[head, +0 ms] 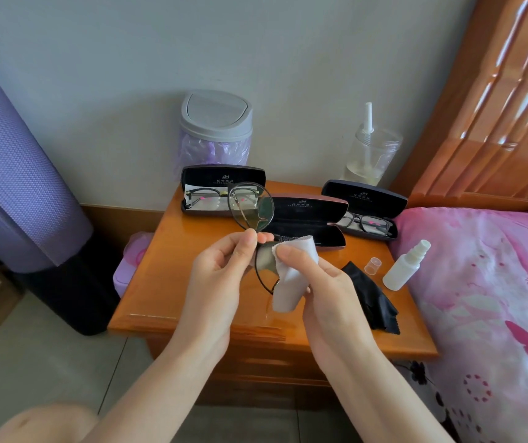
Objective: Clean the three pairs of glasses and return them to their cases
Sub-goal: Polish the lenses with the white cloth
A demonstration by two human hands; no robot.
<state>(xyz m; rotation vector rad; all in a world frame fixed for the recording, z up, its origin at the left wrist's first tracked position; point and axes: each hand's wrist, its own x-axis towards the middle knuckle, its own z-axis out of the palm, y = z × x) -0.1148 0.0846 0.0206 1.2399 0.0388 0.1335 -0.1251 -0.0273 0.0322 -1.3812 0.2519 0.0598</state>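
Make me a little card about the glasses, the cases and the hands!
left grip: pinches round glasses
right grip: holds white cloth over the lower lens
left case: open, left pair inside
middle case: open, no glasses inside
right case: open, right pair inside
spray bottle: cap off, beside it

The brown wooden worktop (166, 282) stood right beside the bed (479, 282). Three open cases sat on it: the left case (224, 177) at the back, the middle case (307, 225) and the right case (364, 196). A black cloth (371, 298), a little clear cap (372, 266) and a white spray bottle (403, 270) lay near the bed side.
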